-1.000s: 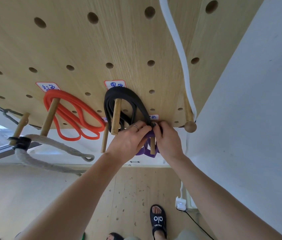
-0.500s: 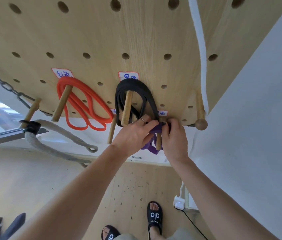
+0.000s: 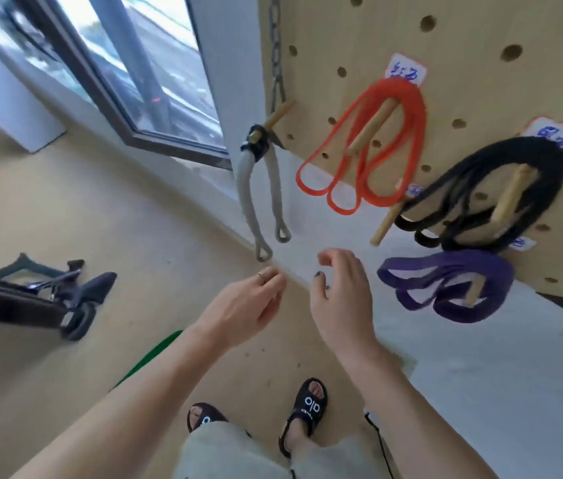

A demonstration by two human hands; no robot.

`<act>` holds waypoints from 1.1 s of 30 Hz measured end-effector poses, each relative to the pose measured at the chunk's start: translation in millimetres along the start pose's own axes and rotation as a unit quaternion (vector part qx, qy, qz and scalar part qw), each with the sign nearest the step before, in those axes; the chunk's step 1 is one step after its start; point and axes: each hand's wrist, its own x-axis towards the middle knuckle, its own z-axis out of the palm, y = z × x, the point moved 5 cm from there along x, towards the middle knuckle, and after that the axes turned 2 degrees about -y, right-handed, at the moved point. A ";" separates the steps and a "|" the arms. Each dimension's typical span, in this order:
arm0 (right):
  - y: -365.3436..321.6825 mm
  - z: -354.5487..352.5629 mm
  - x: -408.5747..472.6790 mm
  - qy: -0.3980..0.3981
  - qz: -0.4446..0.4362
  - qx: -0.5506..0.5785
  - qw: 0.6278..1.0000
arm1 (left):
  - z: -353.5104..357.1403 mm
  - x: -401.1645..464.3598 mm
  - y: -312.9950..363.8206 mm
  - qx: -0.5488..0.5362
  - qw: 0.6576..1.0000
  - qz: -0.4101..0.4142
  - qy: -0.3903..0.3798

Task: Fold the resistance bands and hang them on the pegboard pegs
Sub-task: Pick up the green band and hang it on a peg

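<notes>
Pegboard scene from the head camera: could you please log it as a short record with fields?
pegboard: light wood, upright, with wooden pegs and paper labels
red resistance band: folded, hanging on a peg
black resistance band: folded, hanging on a peg
purple resistance band: folded, hanging on the lowest peg
empty peg: bare, between the red and black bands
grey rope: hanging from the leftmost peg
left hand: away from the board, holding nothing
right hand: away from the board, holding nothing
</notes>
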 end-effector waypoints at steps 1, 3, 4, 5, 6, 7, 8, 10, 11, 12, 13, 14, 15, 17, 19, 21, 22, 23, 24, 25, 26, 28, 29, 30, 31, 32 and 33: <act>-14.0 26.2 -1.8 -0.045 -0.012 -0.010 0.999 | -5.5 -24.0 -18.7 -0.001 0.999 -0.033 0.008; -46.3 78.6 -7.7 -0.120 -0.042 -0.036 0.991 | -15.1 -75.8 -60.6 0.002 0.994 -0.111 0.023; -63.1 104.4 -12.2 -0.159 -0.055 -0.047 0.985 | -19.6 -103.6 -80.9 0.001 0.987 -0.156 0.032; -80.1 130.1 -17.6 -0.199 -0.068 -0.057 0.976 | -23.5 -132.3 -100.1 -0.003 0.979 -0.200 0.040; -96.1 156.4 -24.4 -0.239 -0.083 -0.069 0.965 | -26.9 -161.5 -117.7 -0.009 0.969 -0.243 0.047; -111.7 182.3 -31.8 -0.277 -0.101 -0.083 0.952 | -29.6 -190.5 -134.1 -0.019 0.958 -0.282 0.054; -125.9 207.7 -39.0 -0.310 -0.120 -0.096 0.938 | -31.8 -218.5 -148.7 -0.030 0.946 -0.316 0.061; -151.7 258.7 -52.6 -0.366 -0.154 -0.121 0.910 | -32.0 -273.5 -177.9 -0.051 0.922 -0.378 0.066; -162.1 284.8 -58.8 -0.394 -0.168 -0.140 0.893 | -29.2 -299.6 -193.2 -0.059 0.907 -0.412 0.066; -170.7 312.1 -64.9 -0.423 -0.182 -0.161 0.873 | -24.9 -325.2 -208.9 -0.068 0.889 -0.448 0.066; -176.4 340.4 -70.5 -0.452 -0.195 -0.183 0.851 | -18.4 -349.3 -225.1 -0.073 0.871 -0.482 0.066; -179.4 368.4 -75.6 -0.476 -0.205 -0.202 0.831 | -10.2 -371.3 -240.5 -0.078 0.852 -0.514 0.065; -180.2 396.8 -80.8 -0.494 -0.216 -0.219 0.813 | 1.5 -392.2 -256.5 -0.083 0.833 -0.544 0.060; -172.1 455.9 -91.9 -0.521 -0.235 -0.243 0.784 | 34.9 -428.3 -287.8 -0.095 0.797 -0.595 0.040; -149.7 522.0 -103.0 -0.548 -0.241 -0.261 0.757 | 80.5 -456.3 -319.2 -0.107 0.767 -0.632 0.020; -116.9 592.4 -112.0 -0.565 -0.249 -0.279 0.735 | 134.8 -473.4 -352.0 -0.114 0.748 -0.654 0.006; -97.9 629.0 -116.2 -0.570 -0.259 -0.289 0.724 | 164.4 -477.9 -369.4 -0.114 0.741 -0.662 -0.005; -76.6 665.7 -120.8 -0.574 -0.269 -0.298 0.714 | 195.9 -480.4 -387.3 -0.115 0.736 -0.667 -0.020; -54.3 702.2 -124.8 -0.575 -0.279 -0.306 0.705 | 227.9 -480.4 -407.1 -0.114 0.734 -0.668 -0.037; -31.0 738.7 -128.6 -0.575 -0.291 -0.313 0.698 | 260.5 -478.9 -428.2 -0.110 0.735 -0.667 -0.053; -7.8 775.8 -132.2 -0.574 -0.304 -0.320 0.690 | 293.2 -477.1 -451.0 -0.105 0.734 -0.668 -0.065; 37.2 848.6 -136.3 -0.565 -0.332 -0.340 0.675 | 359.7 -475.5 -499.5 -0.096 0.731 -0.671 -0.081; 59.4 883.9 -138.4 -0.559 -0.346 -0.349 0.668 | 392.6 -475.0 -522.4 -0.097 0.729 -0.672 -0.090; 81.2 917.3 -141.4 -0.553 -0.362 -0.356 0.660 | 424.5 -474.6 -542.9 -0.100 0.725 -0.675 -0.097; 101.8 950.3 -143.8 -0.542 -0.379 -0.361 0.657 | 454.4 -475.8 -563.8 -0.095 0.720 -0.680 -0.100; 119.1 982.0 -145.5 -0.528 -0.398 -0.369 0.653 | 480.1 -477.2 -585.3 -0.083 0.717 -0.684 -0.107; 135.5 1010.8 -147.7 -0.518 -0.410 -0.375 0.650 | 503.8 -478.9 -604.1 -0.072 0.715 -0.685 -0.115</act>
